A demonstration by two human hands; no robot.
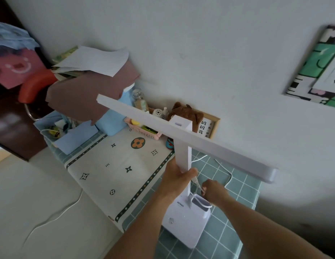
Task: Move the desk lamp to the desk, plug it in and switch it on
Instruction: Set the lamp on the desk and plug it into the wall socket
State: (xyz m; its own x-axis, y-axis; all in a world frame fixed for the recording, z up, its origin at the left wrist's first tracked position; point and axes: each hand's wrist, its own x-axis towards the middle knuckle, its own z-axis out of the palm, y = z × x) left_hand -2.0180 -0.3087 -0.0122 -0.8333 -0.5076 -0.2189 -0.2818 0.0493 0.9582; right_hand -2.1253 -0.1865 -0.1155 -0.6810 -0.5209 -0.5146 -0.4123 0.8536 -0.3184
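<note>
A white desk lamp (183,146) with a long flat light bar stands on the desk (237,186), its base (185,223) on the teal checked cloth at the near right. My left hand (177,181) is wrapped around the lamp's upright post. Just behind the base, my right hand (213,191) pinches the lamp's thin white cable (228,171), which loops away across the cloth toward the wall. The lamp is unlit. No plug or socket shows.
A cream patterned mat (114,165) covers the desk's left part. At the back stand a pink basket (144,130) of small items, a brown plush toy (187,113), a framed picture (209,128), blue boxes and piled papers. Another white cable (56,215) trails over the floor.
</note>
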